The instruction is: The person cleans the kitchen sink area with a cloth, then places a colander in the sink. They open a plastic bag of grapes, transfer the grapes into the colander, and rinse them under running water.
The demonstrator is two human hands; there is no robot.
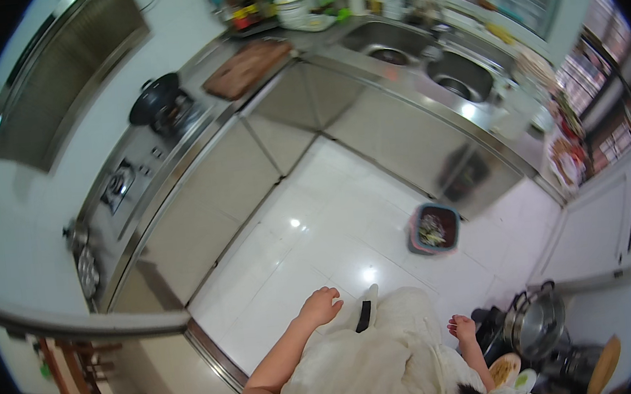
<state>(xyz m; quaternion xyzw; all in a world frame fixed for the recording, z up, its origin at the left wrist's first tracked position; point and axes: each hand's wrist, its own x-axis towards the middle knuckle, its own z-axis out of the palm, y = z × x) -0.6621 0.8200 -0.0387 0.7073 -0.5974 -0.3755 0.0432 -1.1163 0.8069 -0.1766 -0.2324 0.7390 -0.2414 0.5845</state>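
Note:
My left hand (321, 307) hangs in the air in front of my light-coloured clothes, its fingers loosely bent and nothing in them. On the other side, my right hand (462, 327) is held low with slightly curled fingers and looks bare too. It is nearest to a stack of metal pots (537, 324) at the lower right. Ahead on the white tiled floor stands a waste bin (416, 243) with a blue-grey rim, holding scraps. Neither hand touches anything that I can see.
A steel counter runs round the corner, with a double sink (460, 80), a wooden cutting board (246, 68), a dark wok (154, 98) and a gas hob (118, 187). Bowls (290, 6) stand at the back. Wooden chairs (82, 379) are beyond the doorway at the lower left.

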